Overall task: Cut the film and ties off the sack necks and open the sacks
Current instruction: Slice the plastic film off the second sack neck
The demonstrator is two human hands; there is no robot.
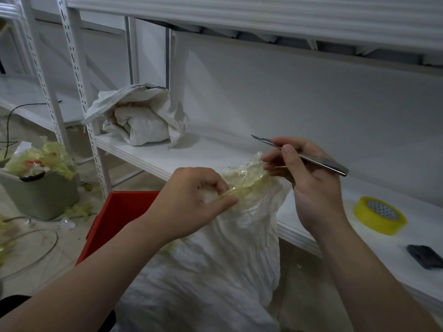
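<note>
A white woven sack (215, 259) stands upright in front of me, its neck wrapped in yellowish clear film (247, 178). My left hand (191, 202) pinches a strip of that film at the left side of the neck. My right hand (304, 168) holds a slim metal scalpel (311, 159) with the blade pointing up and left, away from the sack, while its fingertips touch the top of the film. A second white sack (141, 116) lies on the shelf behind, its mouth loose and open.
A white shelf (215, 149) runs behind the sack, carrying a yellow tape roll (380, 215) and a small dark object (425, 256) at right. A red crate (115, 219) stands left of the sack. A grey-green bin (38, 190) full of film scraps sits on the littered floor.
</note>
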